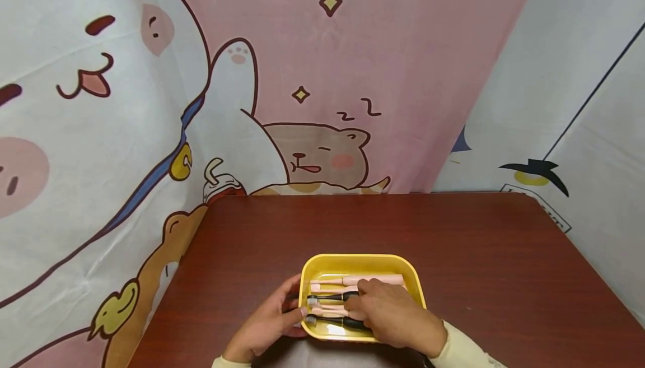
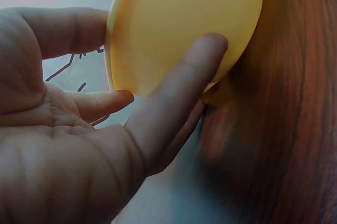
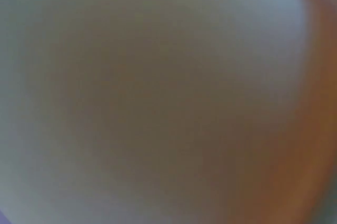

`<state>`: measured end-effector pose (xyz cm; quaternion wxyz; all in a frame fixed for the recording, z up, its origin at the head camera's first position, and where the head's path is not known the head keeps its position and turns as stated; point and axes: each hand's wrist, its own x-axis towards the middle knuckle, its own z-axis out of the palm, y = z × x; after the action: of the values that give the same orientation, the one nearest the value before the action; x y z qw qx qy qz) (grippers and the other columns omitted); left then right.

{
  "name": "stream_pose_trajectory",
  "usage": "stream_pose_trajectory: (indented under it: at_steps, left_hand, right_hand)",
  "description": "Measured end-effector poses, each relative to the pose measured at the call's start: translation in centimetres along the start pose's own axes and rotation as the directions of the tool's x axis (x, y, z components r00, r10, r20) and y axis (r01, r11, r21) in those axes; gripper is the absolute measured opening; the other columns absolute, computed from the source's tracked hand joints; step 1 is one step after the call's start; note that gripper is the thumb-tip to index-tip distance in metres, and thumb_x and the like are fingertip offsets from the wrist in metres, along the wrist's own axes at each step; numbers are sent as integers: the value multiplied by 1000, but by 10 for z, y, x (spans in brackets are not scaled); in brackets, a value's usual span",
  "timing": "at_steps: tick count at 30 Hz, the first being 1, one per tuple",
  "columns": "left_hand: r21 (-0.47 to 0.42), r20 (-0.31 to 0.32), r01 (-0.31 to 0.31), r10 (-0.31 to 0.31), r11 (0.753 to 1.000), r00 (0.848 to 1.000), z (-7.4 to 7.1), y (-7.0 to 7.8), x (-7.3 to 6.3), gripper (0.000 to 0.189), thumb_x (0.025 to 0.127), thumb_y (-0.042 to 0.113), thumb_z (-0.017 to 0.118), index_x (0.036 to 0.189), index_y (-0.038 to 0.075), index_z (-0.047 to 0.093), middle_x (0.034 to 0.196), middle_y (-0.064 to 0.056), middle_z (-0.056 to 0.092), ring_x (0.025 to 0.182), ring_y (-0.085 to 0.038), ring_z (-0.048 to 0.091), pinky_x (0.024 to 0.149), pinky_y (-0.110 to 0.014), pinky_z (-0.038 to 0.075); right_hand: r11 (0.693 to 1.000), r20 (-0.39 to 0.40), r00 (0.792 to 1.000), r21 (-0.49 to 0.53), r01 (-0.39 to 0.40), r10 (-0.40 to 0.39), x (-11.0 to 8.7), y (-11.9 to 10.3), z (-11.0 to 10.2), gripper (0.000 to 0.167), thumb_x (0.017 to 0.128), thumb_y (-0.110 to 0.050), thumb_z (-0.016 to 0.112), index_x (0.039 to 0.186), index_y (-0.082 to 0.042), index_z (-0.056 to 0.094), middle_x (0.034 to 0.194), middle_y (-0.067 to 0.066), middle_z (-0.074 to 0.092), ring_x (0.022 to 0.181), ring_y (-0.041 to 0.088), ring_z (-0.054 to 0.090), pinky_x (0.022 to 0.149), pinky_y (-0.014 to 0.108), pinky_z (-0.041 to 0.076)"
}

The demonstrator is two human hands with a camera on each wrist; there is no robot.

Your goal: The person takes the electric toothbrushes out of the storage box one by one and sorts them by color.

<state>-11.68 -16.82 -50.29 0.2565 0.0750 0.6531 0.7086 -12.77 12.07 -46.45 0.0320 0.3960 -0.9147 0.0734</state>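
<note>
A yellow tray [image 1: 373, 259] holds several electric toothbrushes lying side by side, their heads toward the left. My left hand [image 1: 272, 315] grips the tray's left end, also seen in the left wrist view, where the fingers [image 2: 184, 77] lie against the yellow wall. My right hand [image 1: 390, 312] reaches over the tray, with thumb and fingertips pinching the handle of the upper black toothbrush [image 1: 330, 297]. A pink toothbrush [image 1: 383, 279] lies along the far wall. Beneath the hand are another pink toothbrush [image 1: 327, 311] and a black toothbrush [image 1: 347, 322], their right ends hidden. The right wrist view is blurred.
The tray sits near the front edge of a dark red-brown wooden table [image 1: 484, 256]. Behind and to the left hangs a cloth backdrop [image 1: 403, 77] with cartoon animals. Pale sleeves [image 1: 463, 345] cover both forearms.
</note>
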Motion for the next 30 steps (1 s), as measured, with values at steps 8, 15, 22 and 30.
stream_pose_trajectory:
  at_steps: [8,15,22,30]
  left_hand:
    - [-6,21,-32,32,999,999,0,0,-1,72,107,8,59,168,9,21,163,-31,32,122,-30,64,86,-51,64]
    - [4,22,-36,36,999,999,0,1,-1,71,107,7,59,167,7,21,163,-32,32,125,-33,62,86,-50,64]
    - [11,17,-35,35,999,999,1,2,-2,71,107,7,59,167,7,21,163,-33,31,124,-32,62,85,-49,64]
    - [5,26,-44,44,999,999,1,1,-3,72,107,9,59,167,7,21,162,-34,31,123,-32,63,86,-49,64]
  right_hand:
    - [999,23,999,32,24,-25,-4,-2,-7,8,101,-39,70,94,-37,67,81,-9,54,71,10,53,53,26,38]
    - [997,87,996,79,9,-16,-6,-2,-16,6,103,-41,65,101,-36,67,85,-9,55,75,11,53,58,25,40]
    - [993,109,994,122,5,-18,-8,-1,-22,5,104,-39,64,107,-36,65,88,-10,54,76,9,52,63,25,43]
    - [979,-8,994,173,105,-106,-10,8,-27,16,101,-25,71,112,-34,65,87,-14,51,76,3,46,68,20,43]
